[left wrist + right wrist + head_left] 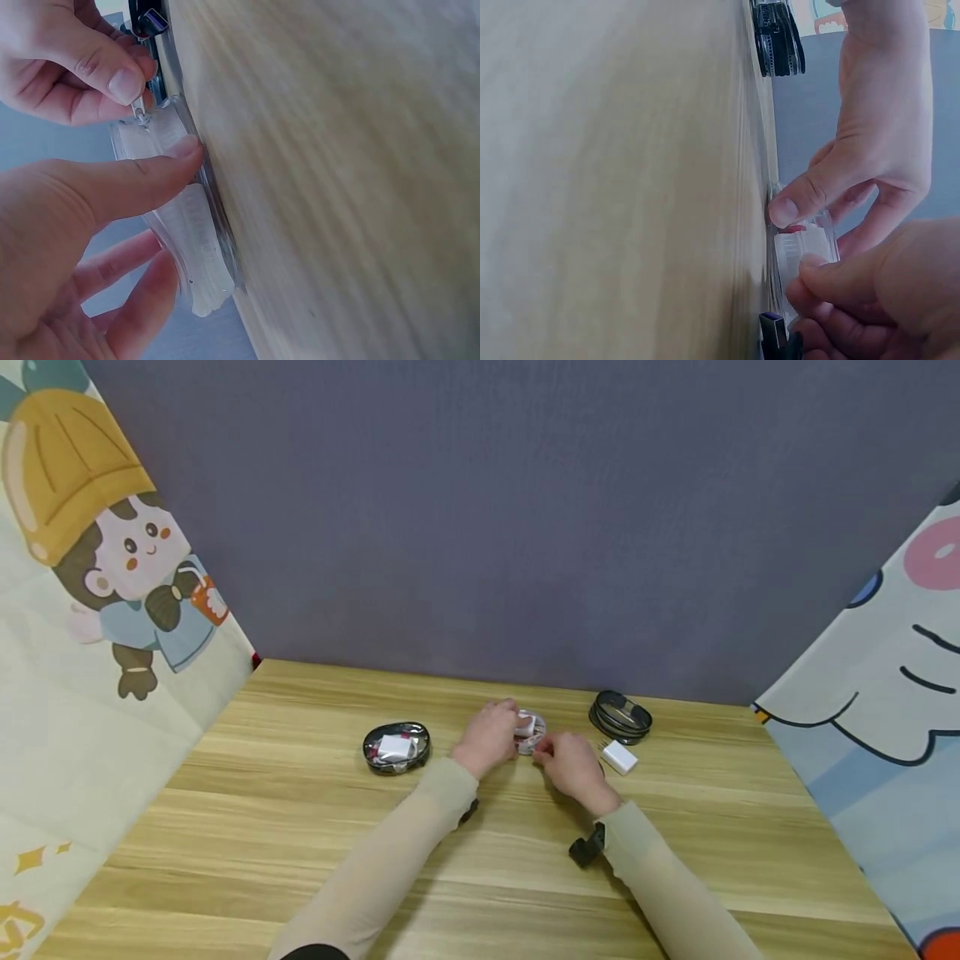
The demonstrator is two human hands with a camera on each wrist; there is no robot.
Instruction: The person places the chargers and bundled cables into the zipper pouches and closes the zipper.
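A clear zippered pouch (532, 745) with white contents stands low on the wooden table between the two hands. My left hand (489, 737) holds it, with the thumb laid along one side and the fingers behind, as the left wrist view shows. At the pouch's near right edge my right hand (573, 767) pinches the small metal zipper pull (140, 112). Through the clear wall a white piece (804, 247) and a bit of red are visible. A black-edged USB plug (772, 326) lies close by the right hand.
Left of the hands is a black-rimmed clear pouch (387, 768) holding a white charger. To the right lies a white plug charger (619, 757), with a black oval pouch or coil (621, 718) behind it. A grey partition (480, 527) closes off the table's back edge.
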